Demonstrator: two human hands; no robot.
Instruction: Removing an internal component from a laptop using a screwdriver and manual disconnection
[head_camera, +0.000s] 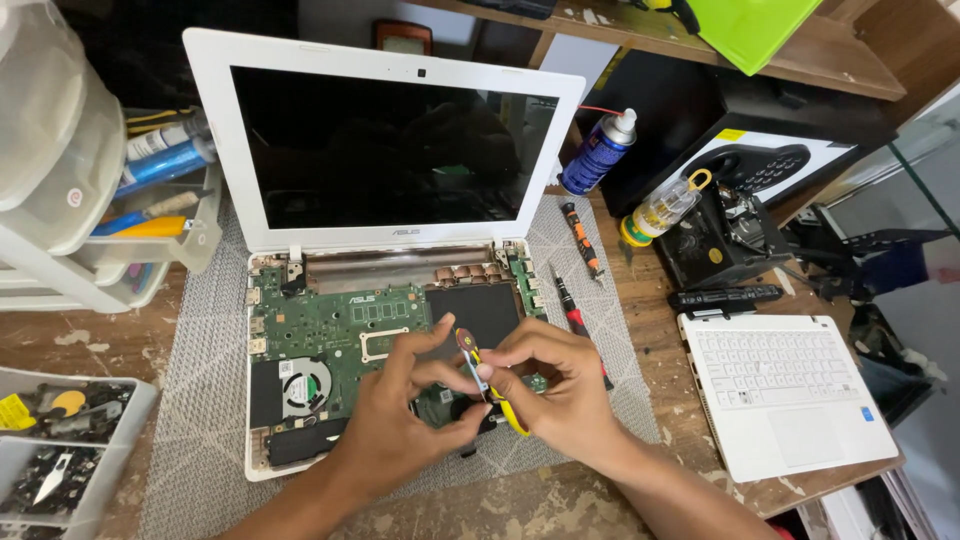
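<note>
A white laptop (215, 130) stands open with its keyboard cover off, showing a green circuit board (330, 325), a round fan (302, 386) and a dark screen. My left hand (400, 415) and my right hand (555, 385) meet over the board's front right part. Between their fingertips is a small tool with a yellow handle and a thin metal tip (480, 372); both hands touch it, and my right hand grips the handle.
A grey mat (200, 330) lies under the laptop. The removed white keyboard cover (785, 395) rests at right. Two screwdrivers (580, 240) lie beside the laptop. A blue spray can (598, 152), small bottle (660, 208), plastic drawers (70, 200) and parts trays (60, 440) surround.
</note>
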